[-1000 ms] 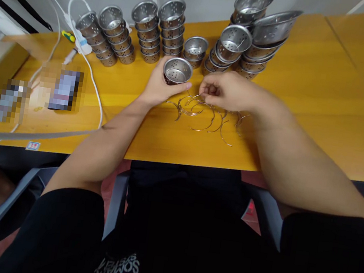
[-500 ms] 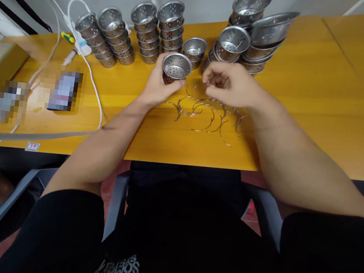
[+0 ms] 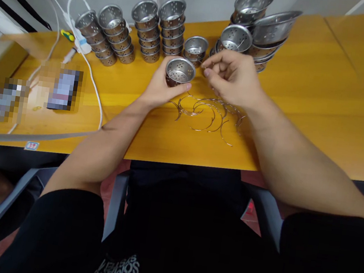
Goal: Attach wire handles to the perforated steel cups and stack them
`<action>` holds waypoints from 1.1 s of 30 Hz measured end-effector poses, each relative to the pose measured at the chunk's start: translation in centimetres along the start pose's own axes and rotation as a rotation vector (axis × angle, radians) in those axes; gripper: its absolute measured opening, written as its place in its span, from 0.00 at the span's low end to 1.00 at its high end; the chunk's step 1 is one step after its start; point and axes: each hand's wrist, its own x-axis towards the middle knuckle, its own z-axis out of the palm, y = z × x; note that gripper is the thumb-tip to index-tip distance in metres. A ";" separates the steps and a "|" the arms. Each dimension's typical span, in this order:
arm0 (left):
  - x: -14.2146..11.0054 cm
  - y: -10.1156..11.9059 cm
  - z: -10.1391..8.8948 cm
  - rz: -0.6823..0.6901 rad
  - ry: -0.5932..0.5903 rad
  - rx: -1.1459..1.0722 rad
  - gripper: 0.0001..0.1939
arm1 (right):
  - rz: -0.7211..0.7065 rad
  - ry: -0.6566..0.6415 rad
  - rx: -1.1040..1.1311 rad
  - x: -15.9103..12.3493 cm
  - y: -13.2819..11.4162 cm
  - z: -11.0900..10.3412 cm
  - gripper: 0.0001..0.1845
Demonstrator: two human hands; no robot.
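Perforated cup (image 3: 180, 69) in the left hand, loose wires right next to it

So the left hand (image 3: 160, 87) has the metal cup, fingers wrapped round its side and thumb up near the rim. The open mouth faces up. Can't tell if its base touches the table (image 3: 180, 147).

The right hand (image 3: 233, 78) is just right of the cup, fingers curled, with thumb and index tips close together, so a pretty narrow gap. Can't tell if there's anything thin between them, sorry.

A messy bunch of curved wires (image 3: 190, 113) lies between the forearms, closer to the body than both hands. Some overlap, a few sit off on their own.

Just beyond the gap between the hands is a short stack (image 3: 195, 48) of the same sort of cups. Past the left hand there are two taller stacks (image 3: 171, 22), then a couple of leaning stacks (image 3: 115, 32) further left. Beyond the right hand it's a bigger pile (image 3: 272, 29) with wide bowls in it, partly hidden by that hand.

Well left of the left hand: a pixelated phone-like item (image 3: 63, 89) and a white cable (image 3: 96, 84).
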 end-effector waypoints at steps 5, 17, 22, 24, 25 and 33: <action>-0.4 1.4 0.7 0.017 -0.014 -0.036 0.58 | 0.019 0.062 -0.087 0.2 0.1 0.6 0.14; -1.0 3.5 1.7 -0.038 -0.075 -0.021 0.57 | 0.063 0.167 -0.250 0.0 -0.8 1.9 0.10; -1.0 3.8 1.9 -0.088 -0.067 -0.014 0.58 | 0.035 0.198 -0.230 0.0 -0.8 2.5 0.09; -1.0 3.6 2.0 -0.088 -0.061 -0.004 0.56 | 0.045 0.186 -0.222 0.1 -0.7 2.4 0.09; -0.9 3.5 2.1 -0.080 -0.050 -0.005 0.55 | 0.055 0.184 -0.215 0.1 -0.7 2.4 0.10; -0.2 5.7 2.2 -0.119 -0.021 0.000 0.46 | 0.049 0.198 -0.093 0.2 -1.4 1.6 0.20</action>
